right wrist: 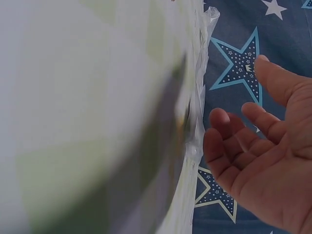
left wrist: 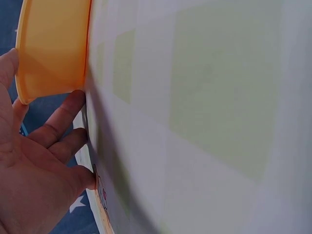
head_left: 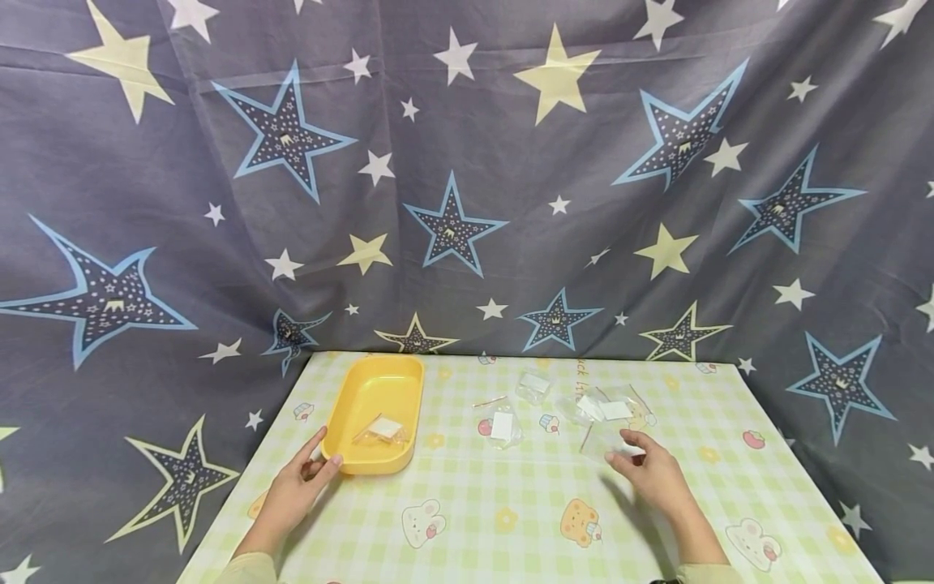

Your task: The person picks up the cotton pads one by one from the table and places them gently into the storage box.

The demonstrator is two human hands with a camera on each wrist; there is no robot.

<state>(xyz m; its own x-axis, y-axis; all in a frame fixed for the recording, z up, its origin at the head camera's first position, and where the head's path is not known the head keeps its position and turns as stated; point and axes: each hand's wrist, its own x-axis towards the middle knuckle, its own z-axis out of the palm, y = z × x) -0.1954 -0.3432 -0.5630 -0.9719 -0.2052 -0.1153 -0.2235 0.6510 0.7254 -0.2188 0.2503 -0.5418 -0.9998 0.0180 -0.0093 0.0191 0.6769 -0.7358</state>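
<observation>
A yellow plastic tray [head_left: 372,466] stands at the left of the table. My left hand [head_left: 293,491] holds its near left corner, thumb on the rim and fingers against the side and lower edge, as the left wrist view shows. Inside the tray lies a small clear plastic bag [head_left: 384,427] with a white label. My right hand [head_left: 657,478] hovers over the table with its fingers loosely bent and nothing between them. Just beyond it, overlapping clear bags [head_left: 616,410] with white labels lie in a heap. Their contents are too small to tell.
Two more labelled clear bags lie mid-table, one nearer bag [head_left: 502,428] and one farther bag [head_left: 534,384]. A green checked cloth with cartoon prints covers the table [head_left: 503,487]. A dark star-patterned curtain [head_left: 467,211] hangs right behind the table's far edge.
</observation>
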